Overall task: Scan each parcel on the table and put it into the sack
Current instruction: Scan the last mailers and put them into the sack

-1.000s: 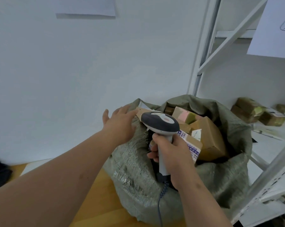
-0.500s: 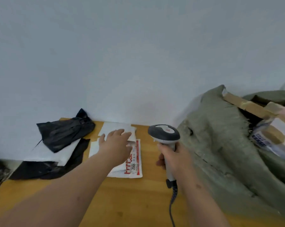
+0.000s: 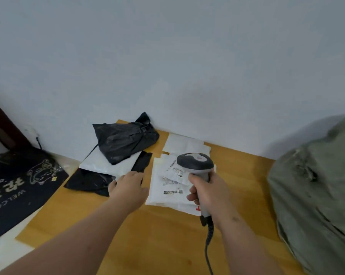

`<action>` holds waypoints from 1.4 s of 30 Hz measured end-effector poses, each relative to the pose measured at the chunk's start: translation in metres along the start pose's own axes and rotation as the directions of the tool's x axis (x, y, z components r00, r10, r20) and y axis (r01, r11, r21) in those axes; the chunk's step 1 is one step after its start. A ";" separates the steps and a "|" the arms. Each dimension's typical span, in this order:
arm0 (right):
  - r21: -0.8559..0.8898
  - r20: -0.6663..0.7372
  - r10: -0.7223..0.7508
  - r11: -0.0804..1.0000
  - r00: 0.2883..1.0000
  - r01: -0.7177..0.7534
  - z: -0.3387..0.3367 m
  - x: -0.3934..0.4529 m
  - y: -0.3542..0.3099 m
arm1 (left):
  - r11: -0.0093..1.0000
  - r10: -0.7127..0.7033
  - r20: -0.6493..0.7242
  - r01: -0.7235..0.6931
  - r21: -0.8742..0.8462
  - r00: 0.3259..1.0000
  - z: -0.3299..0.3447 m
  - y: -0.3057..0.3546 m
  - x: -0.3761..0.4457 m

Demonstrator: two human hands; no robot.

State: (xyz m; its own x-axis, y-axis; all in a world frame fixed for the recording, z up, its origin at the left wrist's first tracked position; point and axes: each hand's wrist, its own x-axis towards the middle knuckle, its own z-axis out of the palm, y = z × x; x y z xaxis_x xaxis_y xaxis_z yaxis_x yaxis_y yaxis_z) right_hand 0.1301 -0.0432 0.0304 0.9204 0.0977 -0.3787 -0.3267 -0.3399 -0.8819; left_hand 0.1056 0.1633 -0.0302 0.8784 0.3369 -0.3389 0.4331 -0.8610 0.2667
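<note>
Filling the right edge of the view, the grey-green sack (image 3: 316,195) stands well apart from the parcels, which lie toward the far left of the wooden table (image 3: 157,235). A flat white parcel (image 3: 167,187) with printed labels lies in the middle, its long axis running near to far, and another white parcel (image 3: 185,144) sits just beyond it against the wall. Left of these, a crumpled black parcel (image 3: 126,141) rests on a white mailer (image 3: 106,165), itself on a flat black bag (image 3: 90,181). The left hand (image 3: 128,187) hovers between the two groups, fingers loosely spread and holding nothing, its fingertips at the near edge of the white mailer and just left of the labelled parcel; it is the nearer hand to both. The right hand (image 3: 207,191) grips the scanner (image 3: 195,165) by its handle, head poised over the labelled parcel's right side. That parcel looks the likeliest next scan, then it must travel right to the sack.
</note>
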 end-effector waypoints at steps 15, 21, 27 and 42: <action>-0.115 0.121 0.136 0.986 0.983 -0.122 0.099 0.118 -0.020 | 0.993 -0.116 -0.056 0.117 0.021 0.992 -0.017 -0.073 0.133; -0.098 0.034 0.212 0.973 0.977 -0.208 0.151 0.151 -0.025 | 0.996 -0.027 0.000 0.027 0.087 1.000 -0.025 -0.100 0.190; -0.033 0.009 0.263 0.964 0.965 -0.263 0.185 0.170 -0.028 | 0.978 0.070 0.128 -0.093 0.188 0.989 -0.019 -0.126 0.230; 0.131 -0.137 0.212 0.972 0.968 -0.194 0.155 0.140 -0.029 | 0.865 0.100 -0.096 -0.134 -0.483 0.990 -0.062 -0.077 0.207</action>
State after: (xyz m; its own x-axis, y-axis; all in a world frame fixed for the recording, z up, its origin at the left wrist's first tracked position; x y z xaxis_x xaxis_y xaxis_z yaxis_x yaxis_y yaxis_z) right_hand 0.2351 0.1254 -0.0408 0.8508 -0.1053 -0.5149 -0.5247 -0.2272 -0.8204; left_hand 0.2668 0.3230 -0.0646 0.9327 0.2838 -0.2226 0.3543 -0.6059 0.7123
